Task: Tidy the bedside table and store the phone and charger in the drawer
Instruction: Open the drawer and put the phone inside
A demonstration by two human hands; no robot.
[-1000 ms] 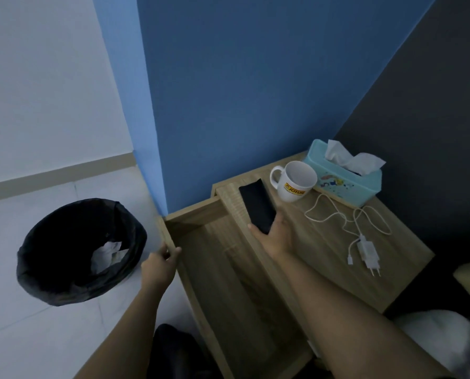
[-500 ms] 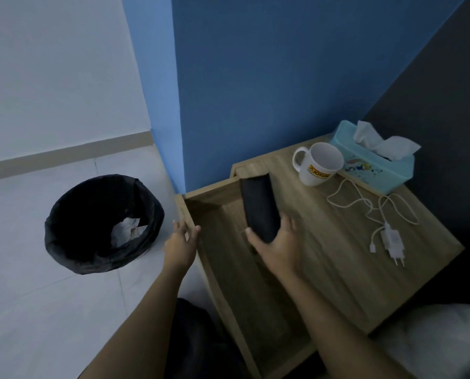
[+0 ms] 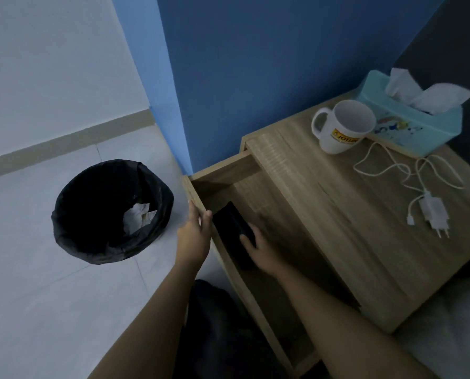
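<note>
The phone point(image 3: 232, 228) is down inside the open drawer point(image 3: 258, 170), near the left wall. It looks like it lies on the drawer floor, but it is dark in there and I cannot be sure. My right hand point(image 3: 264, 254) is on the near end of the phone, with my fingers curled around its edge. That arm reaches in from the bottom right, over the front of the drawer. My left hand point(image 3: 194, 236) is flat and open, with the fingers straight and close together. Its fingertips touch the top of the drawer's left wall. The white charger point(image 3: 435, 212) lies on top of the bedside table point(image 3: 337, 203), well apart from the phone, with its cable looped beside it. A white mug point(image 3: 343, 127) stands just in front of a blue tissue box point(image 3: 409, 124). A black bin point(image 3: 111, 212) sits on the floor to the left.
</note>
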